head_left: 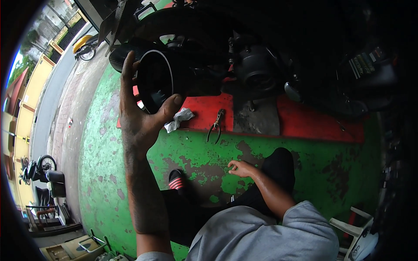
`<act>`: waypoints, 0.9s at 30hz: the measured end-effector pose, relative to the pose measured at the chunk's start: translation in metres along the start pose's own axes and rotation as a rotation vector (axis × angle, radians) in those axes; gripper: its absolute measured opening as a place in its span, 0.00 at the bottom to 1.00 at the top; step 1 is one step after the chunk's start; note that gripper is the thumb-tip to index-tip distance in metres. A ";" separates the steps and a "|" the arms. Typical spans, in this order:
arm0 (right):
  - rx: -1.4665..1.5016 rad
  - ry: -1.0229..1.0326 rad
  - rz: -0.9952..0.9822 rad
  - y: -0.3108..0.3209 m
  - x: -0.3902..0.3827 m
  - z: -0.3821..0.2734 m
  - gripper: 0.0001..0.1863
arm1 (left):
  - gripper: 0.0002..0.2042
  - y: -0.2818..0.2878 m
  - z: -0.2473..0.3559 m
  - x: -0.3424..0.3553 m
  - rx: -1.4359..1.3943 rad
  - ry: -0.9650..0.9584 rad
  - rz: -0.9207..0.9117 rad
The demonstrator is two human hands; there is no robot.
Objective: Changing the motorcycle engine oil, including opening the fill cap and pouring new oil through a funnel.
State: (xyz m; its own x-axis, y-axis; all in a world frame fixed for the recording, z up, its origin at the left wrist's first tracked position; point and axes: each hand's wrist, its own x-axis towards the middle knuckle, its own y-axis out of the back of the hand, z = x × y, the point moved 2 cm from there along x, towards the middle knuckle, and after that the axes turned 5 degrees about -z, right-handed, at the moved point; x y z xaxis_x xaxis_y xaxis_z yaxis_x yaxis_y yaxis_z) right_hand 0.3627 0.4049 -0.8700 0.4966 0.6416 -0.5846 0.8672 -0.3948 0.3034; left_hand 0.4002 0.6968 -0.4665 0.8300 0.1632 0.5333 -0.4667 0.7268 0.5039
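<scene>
Left hand (141, 124) closed on the pale-rimmed round part (153, 76) at ten o'clock, before the motorbike (259, 67), I judged thumb opposite fingers steadiest; my right hand (240, 168), at five o'clock, hung empty, fingers loosely apart.

Looks like a dark round part (153, 77) with 1 pale rim. Sits tilted in the left hand (139, 120).

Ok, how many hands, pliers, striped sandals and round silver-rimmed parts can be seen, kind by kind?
Hands: 2 (left hand, right hand)
Pliers: 1
Striped sandal: 1
Silver-rimmed part: 1
Total: 5
</scene>
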 end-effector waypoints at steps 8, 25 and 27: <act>0.436 0.210 0.312 0.029 0.007 -0.041 0.17 | 0.55 0.003 -0.005 0.003 -0.081 0.027 -0.008; 1.510 0.526 0.338 0.156 0.038 -0.243 0.23 | 0.56 0.014 -0.005 0.001 -0.064 0.049 -0.057; 1.620 0.529 0.299 0.158 0.043 -0.243 0.21 | 0.56 0.014 -0.005 0.001 -0.036 0.035 -0.062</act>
State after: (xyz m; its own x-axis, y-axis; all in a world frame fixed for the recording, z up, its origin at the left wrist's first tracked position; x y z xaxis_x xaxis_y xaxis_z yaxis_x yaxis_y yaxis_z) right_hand 0.5297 0.5300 -0.6649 0.8652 0.4272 -0.2625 0.0010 -0.5251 -0.8510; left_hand 0.3966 0.7104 -0.4626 0.8676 0.1403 0.4772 -0.4035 0.7595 0.5103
